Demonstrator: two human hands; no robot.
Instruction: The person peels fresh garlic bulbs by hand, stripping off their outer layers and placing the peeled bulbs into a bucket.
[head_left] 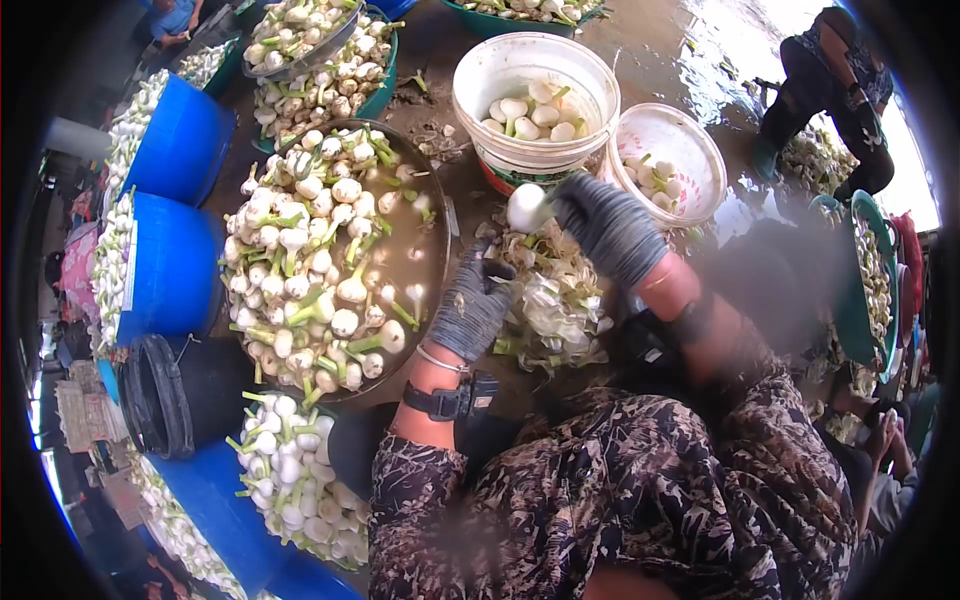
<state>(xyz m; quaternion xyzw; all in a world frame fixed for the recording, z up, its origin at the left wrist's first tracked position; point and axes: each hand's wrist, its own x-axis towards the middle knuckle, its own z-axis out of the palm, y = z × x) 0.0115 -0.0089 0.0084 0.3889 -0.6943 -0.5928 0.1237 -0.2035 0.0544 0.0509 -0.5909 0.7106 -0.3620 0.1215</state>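
First: Your right hand, gloved in grey, has its fingers pinching the stem side of a white bulb, garlic by the look of it. The bulb sits just past your fingertips, over the top of the peelings and in front of the large white bucket.

Second: And your left hand is near the peelings, fingers curled. I cannot tell whether they close on anything.

First: What step would you say you're in? The bulb looks smooth and bare, so I judge your peeling of it is about finished.

Second: Agreed. The large bucket already has similar clean bulbs in it, so your next move seems to call for lifting this one over the rim and letting go.

First: After that you'd want a fresh one: stemmed, brown-stained bulbs lie in the round basin, beside your left hand.
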